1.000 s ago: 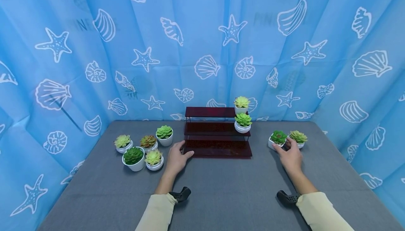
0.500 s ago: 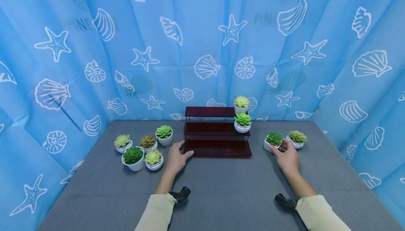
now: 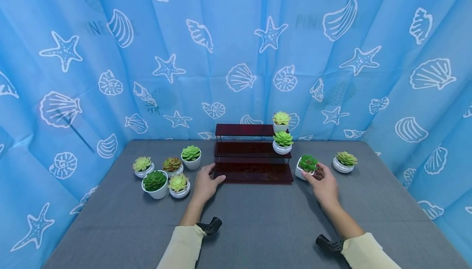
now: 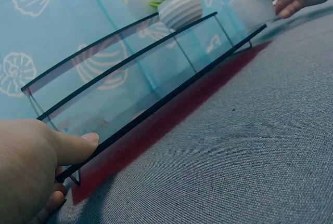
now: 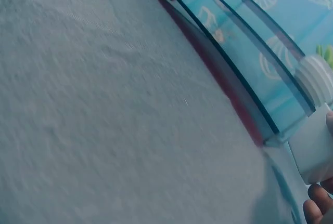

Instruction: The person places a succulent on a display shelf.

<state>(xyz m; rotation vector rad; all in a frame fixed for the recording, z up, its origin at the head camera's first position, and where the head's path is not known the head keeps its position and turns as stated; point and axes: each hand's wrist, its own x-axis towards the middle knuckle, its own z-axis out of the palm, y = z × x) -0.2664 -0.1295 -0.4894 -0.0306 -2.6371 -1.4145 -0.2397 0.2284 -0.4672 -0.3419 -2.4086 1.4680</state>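
Note:
A dark red, see-through three-tier display stand (image 3: 254,172) stands on the grey cloth. My left hand (image 3: 205,185) grips the left end of its lowest tier; in the left wrist view the thumb (image 4: 78,148) lies over the edge and fingers show below. Just off the stand's right end, my right hand (image 3: 325,186) holds a dark green potted succulent (image 3: 307,163) by its white square pot (image 5: 312,148), slightly tilted. On the stand's right side, one light green succulent (image 3: 281,118) sits on the top tier and a brighter one (image 3: 283,139) in a ribbed pot on the middle tier.
Several potted succulents cluster left of the stand, among them a dark green one (image 3: 155,182) and a reddish one (image 3: 172,165). Another potted succulent (image 3: 345,161) stands alone at the right. A blue shell-print curtain (image 3: 236,56) hangs behind the table (image 3: 250,228).
My right hand has carried the dark green succulent leftward, away from the lone right-hand plant and up near the stand's right end. The left hand has stayed on the stand.

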